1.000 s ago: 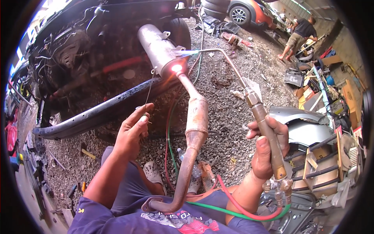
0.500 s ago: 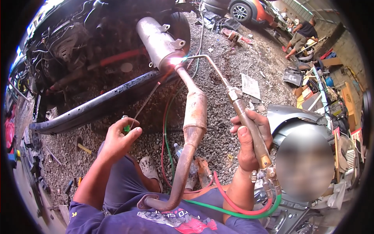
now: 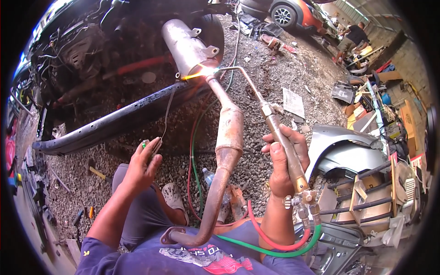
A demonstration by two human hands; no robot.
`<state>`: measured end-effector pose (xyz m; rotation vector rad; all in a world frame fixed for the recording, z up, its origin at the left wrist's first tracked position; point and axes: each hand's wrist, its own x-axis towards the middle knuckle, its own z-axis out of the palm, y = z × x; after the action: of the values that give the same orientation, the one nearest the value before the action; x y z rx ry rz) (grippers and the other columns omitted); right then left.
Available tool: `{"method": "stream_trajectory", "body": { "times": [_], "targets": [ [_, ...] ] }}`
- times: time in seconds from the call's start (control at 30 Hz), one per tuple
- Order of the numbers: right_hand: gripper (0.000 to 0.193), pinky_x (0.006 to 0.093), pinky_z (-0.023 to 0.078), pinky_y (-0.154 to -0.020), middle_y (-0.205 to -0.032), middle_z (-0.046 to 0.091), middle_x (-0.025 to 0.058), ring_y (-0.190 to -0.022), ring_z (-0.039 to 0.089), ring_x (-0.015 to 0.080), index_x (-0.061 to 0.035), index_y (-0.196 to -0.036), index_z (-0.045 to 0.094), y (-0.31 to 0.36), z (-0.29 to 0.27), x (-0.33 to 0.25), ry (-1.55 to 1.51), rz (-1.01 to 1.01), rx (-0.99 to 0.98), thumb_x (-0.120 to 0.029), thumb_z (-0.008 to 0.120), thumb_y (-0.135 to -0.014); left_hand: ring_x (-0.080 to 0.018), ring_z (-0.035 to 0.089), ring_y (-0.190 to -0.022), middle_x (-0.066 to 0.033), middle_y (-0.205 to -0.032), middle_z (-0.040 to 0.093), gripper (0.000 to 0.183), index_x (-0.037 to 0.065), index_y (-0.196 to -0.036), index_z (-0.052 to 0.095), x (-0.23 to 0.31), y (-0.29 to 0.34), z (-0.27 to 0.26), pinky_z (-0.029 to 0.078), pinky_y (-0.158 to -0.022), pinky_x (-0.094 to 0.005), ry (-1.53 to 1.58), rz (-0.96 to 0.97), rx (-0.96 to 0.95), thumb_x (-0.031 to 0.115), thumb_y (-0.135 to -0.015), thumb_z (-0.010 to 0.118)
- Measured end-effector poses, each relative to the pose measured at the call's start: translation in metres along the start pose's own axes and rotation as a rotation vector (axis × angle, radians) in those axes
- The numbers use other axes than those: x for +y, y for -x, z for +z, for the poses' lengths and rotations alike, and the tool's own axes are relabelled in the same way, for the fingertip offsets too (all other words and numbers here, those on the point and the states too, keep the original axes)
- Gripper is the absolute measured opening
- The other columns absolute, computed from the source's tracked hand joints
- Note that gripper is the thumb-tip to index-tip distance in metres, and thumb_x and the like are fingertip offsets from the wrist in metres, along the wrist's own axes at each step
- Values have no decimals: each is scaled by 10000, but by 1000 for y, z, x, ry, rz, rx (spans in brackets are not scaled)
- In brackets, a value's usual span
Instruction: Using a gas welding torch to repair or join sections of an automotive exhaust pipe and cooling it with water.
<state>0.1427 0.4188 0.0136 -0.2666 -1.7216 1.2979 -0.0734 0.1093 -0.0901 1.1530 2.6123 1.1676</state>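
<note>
My right hand (image 3: 288, 158) is wrapped round the handle of a gas torch (image 3: 280, 130). The torch's bent tip points left at the joint between a grey muffler (image 3: 185, 48) and its narrow pipe, where a bright flame (image 3: 205, 72) burns. From there the rusty exhaust pipe (image 3: 229, 133) runs down towards me, its flanged end near my shirt. My left hand (image 3: 143, 165) pinches a thin filler rod (image 3: 168, 110), slightly bent, its upper end below the flame's orange streak. Something small and green shows at the left fingers. Red and green hoses (image 3: 279, 250) leave the torch's valves.
A dark metal beam (image 3: 114, 114) crosses in front of an opened-up vehicle at left. On the gravel are a plastic bottle (image 3: 208, 176) and a hammer (image 3: 97, 173). A silver fender (image 3: 343, 149) and piled parts stand at right. Another person (image 3: 355, 36) crouches far off.
The rod's tip has left the open space below the muffler, and my left hand has turned. The torch handle has shifted slightly left. An orange flame streak now spreads leftwards. A near person's head at right is gone.
</note>
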Motion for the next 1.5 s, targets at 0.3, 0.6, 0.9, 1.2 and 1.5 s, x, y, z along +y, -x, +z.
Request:
{"method": "stream_trajectory", "body": {
  "times": [0.3,0.6,0.9,1.2,1.5],
  "targets": [
    [364,256,607,-800,-1100,796,134,-901,728,106,0,-1419,678,-3,3,2,-17,-17,7,-69,738,-1067,-193,691,-837,-106,-923,719,379,-3,-1246,805,26,-50,-7,553,-796,-359,277,-122,142,323,-1192,622],
    [357,252,605,-794,-1097,798,133,-888,728,106,0,-1415,683,-4,4,4,-27,15,8,-72,744,-1070,-67,510,-588,-3,-660,562,538,-3,-1086,827,45,-74,11,410,-573,-315,432,-181,188,417,-1234,526],
    [346,249,606,-793,-1072,798,125,-877,726,102,-3,-1406,686,-4,5,8,-37,16,20,-72,742,-1071,-84,519,-571,-14,-689,579,537,-3,-1094,829,40,-75,12,416,-572,-326,407,-235,180,424,-1231,534],
    [352,257,614,-801,-1081,795,118,-895,730,105,-4,-1410,688,-5,6,8,-59,45,9,-72,742,-1068,-49,484,-531,48,-600,526,601,33,-1126,818,30,-74,17,365,-519,-277,381,-187,189,546,-1215,518],
    [353,252,620,-796,-1084,793,123,-897,736,111,9,-1406,689,-6,8,8,-93,63,30,-73,742,-1067,-86,524,-596,-26,-703,575,526,-8,-1091,825,41,-74,13,434,-586,-328,369,-219,178,414,-1228,542]
  ]
}}
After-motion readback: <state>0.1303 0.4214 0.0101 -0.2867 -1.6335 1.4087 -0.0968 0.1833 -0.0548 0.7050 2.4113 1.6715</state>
